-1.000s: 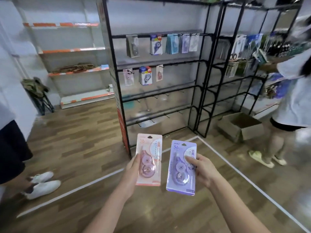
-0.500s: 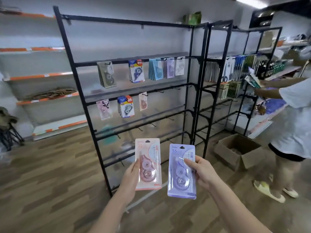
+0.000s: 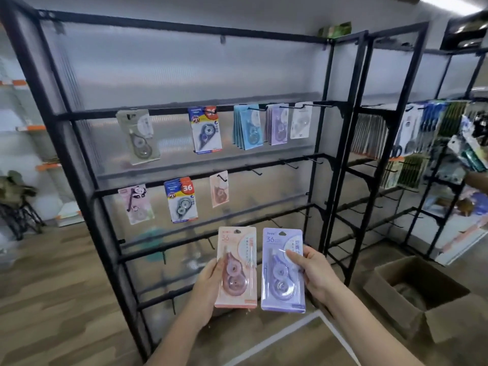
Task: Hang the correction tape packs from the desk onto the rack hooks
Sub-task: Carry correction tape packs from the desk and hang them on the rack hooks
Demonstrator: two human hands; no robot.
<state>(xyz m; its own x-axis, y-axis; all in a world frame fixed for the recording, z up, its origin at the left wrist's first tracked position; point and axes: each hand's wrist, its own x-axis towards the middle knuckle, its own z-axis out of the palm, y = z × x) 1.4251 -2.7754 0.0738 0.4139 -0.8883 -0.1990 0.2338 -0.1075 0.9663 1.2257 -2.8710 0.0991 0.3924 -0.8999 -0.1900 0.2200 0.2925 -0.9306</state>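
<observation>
My left hand (image 3: 207, 286) grips a pink correction tape pack (image 3: 239, 262) by its left edge. My right hand (image 3: 315, 273) holds a purple correction tape pack (image 3: 280, 276) by its right edge, thumb across the front. Both packs stand upright side by side in front of the lower bars of the black rack (image 3: 184, 165). Several packs hang on the rack's two upper hook rows, among them a purple stack (image 3: 277, 125) and a single pink pack (image 3: 219, 188). Bare hooks (image 3: 289, 165) stick out to the right of the pink pack.
A second black rack (image 3: 375, 154) with more hung goods stands to the right. An open cardboard box (image 3: 414, 294) sits on the wooden floor at lower right. Another person's hand (image 3: 475, 178) reaches in at the right edge. A white line (image 3: 274, 336) marks the floor.
I have stepped closer to the rack, which now fills the view. Both hands still hold the packs side by side in the same grip.
</observation>
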